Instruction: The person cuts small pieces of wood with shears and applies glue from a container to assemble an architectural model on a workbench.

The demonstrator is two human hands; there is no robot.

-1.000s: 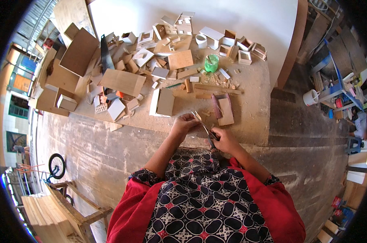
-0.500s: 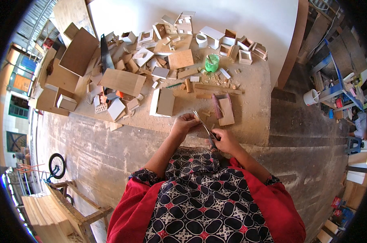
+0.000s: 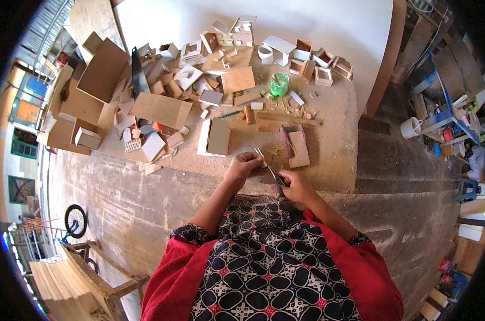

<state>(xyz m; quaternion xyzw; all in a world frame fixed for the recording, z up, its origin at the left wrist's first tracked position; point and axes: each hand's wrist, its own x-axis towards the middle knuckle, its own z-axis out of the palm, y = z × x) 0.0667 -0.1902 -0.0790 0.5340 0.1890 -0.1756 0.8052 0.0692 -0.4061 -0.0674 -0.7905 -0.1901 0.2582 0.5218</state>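
My right hand (image 3: 297, 187) is closed around the handles of a pair of scissors (image 3: 272, 172), whose blades point up and to the left over the table's front edge. Close by the blades, my left hand (image 3: 244, 163) is closed in a pinch, fingertips together. What it pinches is mostly hidden; only a tiny pale bit shows by the blades. Beyond my right hand lies a flat wooden piece (image 3: 299, 148) with a dark red, curled sheet along its edges. A small white and grey-brown box (image 3: 218, 137) stands just beyond my left hand.
The worktable (image 3: 333, 144) carries wood scraps and shavings. A green container (image 3: 279, 84) and a white round cup (image 3: 265, 54) stand farther back. A handsaw (image 3: 139, 75) leans among boards at left. A bicycle wheel (image 3: 75, 221) and wooden frame (image 3: 111, 289) are at lower left.
Both hands and the scissors stay in nearly the same place. My left hand has shifted very slightly, and the scissor blades look a little lower. Nothing else has visibly moved.
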